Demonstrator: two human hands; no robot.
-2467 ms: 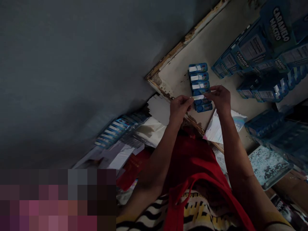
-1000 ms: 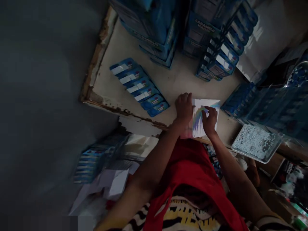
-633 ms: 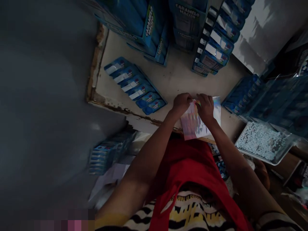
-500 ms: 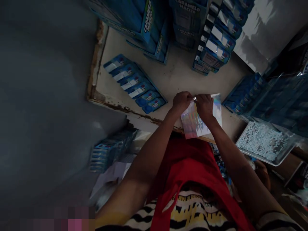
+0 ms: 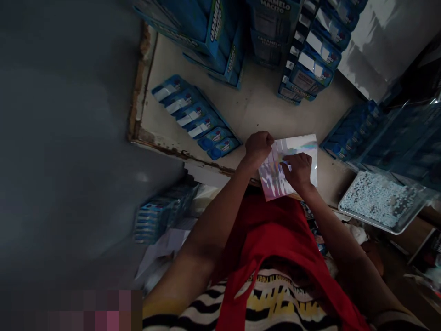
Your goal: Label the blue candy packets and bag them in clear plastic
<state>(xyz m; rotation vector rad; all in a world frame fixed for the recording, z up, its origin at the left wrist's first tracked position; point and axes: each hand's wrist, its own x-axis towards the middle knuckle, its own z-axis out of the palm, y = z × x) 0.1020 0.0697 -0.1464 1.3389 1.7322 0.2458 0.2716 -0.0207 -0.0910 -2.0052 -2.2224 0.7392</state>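
A shiny holographic sheet (image 5: 275,183), divided into small strips, lies on the worktable near its front edge. My left hand (image 5: 259,147) is closed at the sheet's upper left corner, its fingers curled; what they hold, if anything, is hidden. Over the middle of the sheet, my right hand (image 5: 299,171) bends with thumb and forefinger close together at the strips. Anything between those fingertips is too small to make out. Left of my hands sits a slanted row of blue packs (image 5: 197,115), several with a pale strip across them.
Blue display boxes (image 5: 220,41) marked "Caramelo Macizo" stand at the back, beside stacked blue packs (image 5: 312,69). To the right are more blue packs (image 5: 354,128) and a clear tray (image 5: 344,208) of small pale pieces. The table's chipped edge (image 5: 136,115) is at left.
My right hand has moved away from my left, down and to the right over the sheet. The small shiny bit between both hands no longer shows. My left hand stays nearly in place.
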